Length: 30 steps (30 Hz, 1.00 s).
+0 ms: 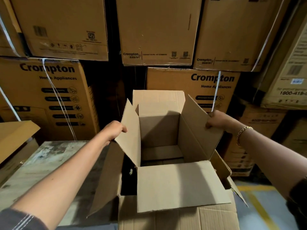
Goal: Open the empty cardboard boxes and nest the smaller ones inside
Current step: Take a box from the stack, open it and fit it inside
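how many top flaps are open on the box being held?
4: far flap upright at back, left flap gripped by left hand, right flap gripped by right hand, near flap folded toward camera.

Dim, warm light, black gaps between stacked cartons (pixel 156 30), wide-angle bending and softness toward the edges.

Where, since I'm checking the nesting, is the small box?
The small box is centre of head view, partly inside the larger box, its side flaps gripped by the left hand and right hand.
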Each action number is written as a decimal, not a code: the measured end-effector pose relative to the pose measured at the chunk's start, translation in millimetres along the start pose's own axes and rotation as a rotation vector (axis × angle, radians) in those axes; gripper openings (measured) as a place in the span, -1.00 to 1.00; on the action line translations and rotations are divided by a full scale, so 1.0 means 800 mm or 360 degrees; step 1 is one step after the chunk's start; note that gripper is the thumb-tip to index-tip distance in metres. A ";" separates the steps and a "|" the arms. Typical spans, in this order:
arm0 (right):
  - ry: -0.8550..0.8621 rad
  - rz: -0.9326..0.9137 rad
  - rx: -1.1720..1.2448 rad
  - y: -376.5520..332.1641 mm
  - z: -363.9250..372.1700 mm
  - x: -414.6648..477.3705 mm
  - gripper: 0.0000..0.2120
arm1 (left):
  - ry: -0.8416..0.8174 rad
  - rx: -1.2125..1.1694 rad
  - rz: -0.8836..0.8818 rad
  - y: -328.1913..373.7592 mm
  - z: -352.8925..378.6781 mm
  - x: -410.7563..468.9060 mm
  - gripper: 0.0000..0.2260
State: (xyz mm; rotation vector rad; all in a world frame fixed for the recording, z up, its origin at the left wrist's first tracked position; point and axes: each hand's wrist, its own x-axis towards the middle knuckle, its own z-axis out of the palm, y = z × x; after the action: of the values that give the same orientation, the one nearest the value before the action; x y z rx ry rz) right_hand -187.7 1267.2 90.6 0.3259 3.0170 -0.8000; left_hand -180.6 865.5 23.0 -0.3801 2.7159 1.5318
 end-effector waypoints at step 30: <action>-0.0084 0.0305 0.0228 0.178 0.079 0.030 -0.44 | 0.0303 0.0098 -0.0295 -0.117 0.059 -0.033 -0.56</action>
State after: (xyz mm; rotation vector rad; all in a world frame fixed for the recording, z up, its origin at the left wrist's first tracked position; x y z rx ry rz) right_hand -186.0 1361.9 -35.9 0.5755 2.8306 -0.9914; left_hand -140.5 864.1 -77.6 -0.7894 2.7615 1.4285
